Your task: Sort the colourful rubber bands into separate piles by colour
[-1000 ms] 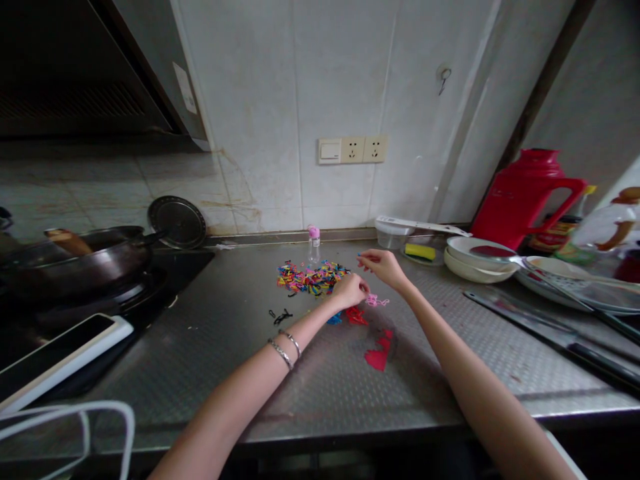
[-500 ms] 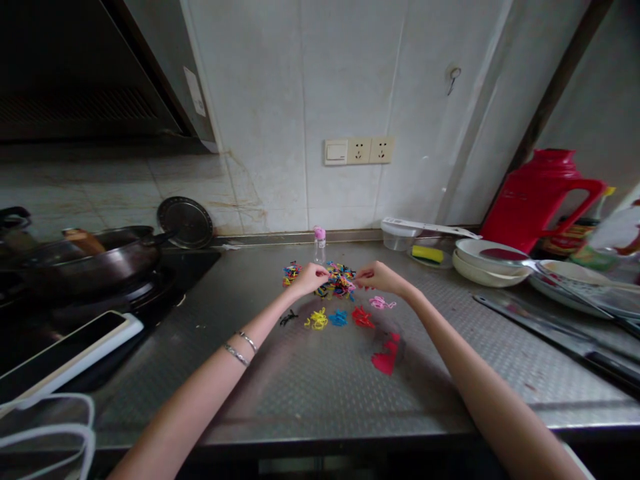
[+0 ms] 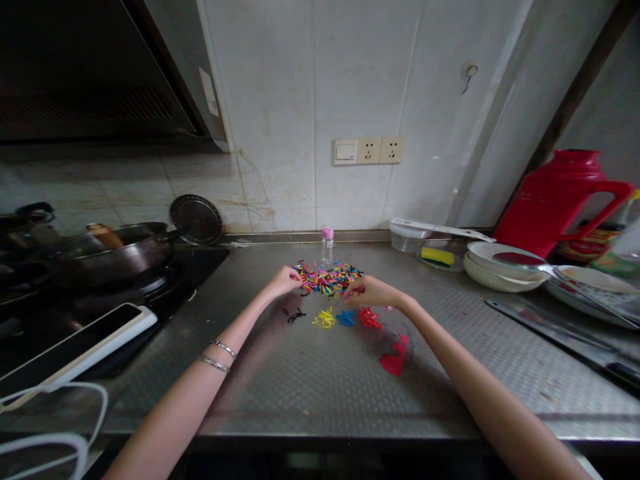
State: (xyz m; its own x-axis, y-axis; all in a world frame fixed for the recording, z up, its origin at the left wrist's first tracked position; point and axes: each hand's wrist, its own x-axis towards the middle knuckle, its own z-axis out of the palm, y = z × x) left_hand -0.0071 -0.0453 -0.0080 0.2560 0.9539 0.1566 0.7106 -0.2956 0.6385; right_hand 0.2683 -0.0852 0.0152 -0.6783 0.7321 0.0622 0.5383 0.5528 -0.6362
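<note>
A mixed heap of small coloured rubber bands (image 3: 326, 279) lies on the steel counter. My left hand (image 3: 286, 280) is at the heap's left edge, fingertips pinched together; what they hold, if anything, is too small to make out. Over the heap's right front edge, my right hand (image 3: 370, 292) has its fingers closed and pointing down, their contents hidden. In front sit single-colour groups: black bands (image 3: 295, 315), yellow bands (image 3: 326, 319), blue bands (image 3: 346, 318) and red bands (image 3: 370, 318). My right hand mostly covers the pink bands (image 3: 387, 308).
Behind the heap stands a clear bottle (image 3: 327, 248) with a pink cap. A red-printed clear bag (image 3: 394, 360) lies front right. Rightward are a plastic tub (image 3: 407, 238), sponge (image 3: 437, 257), bowls (image 3: 503, 273), knife (image 3: 555, 337) and red thermos (image 3: 555, 200); a pan (image 3: 115, 257) is left.
My left hand has moved left from the heap's middle to its edge, uncovering more bands. My right hand has come lower and nearer, now covering most of the pink group. The view has shifted slightly.
</note>
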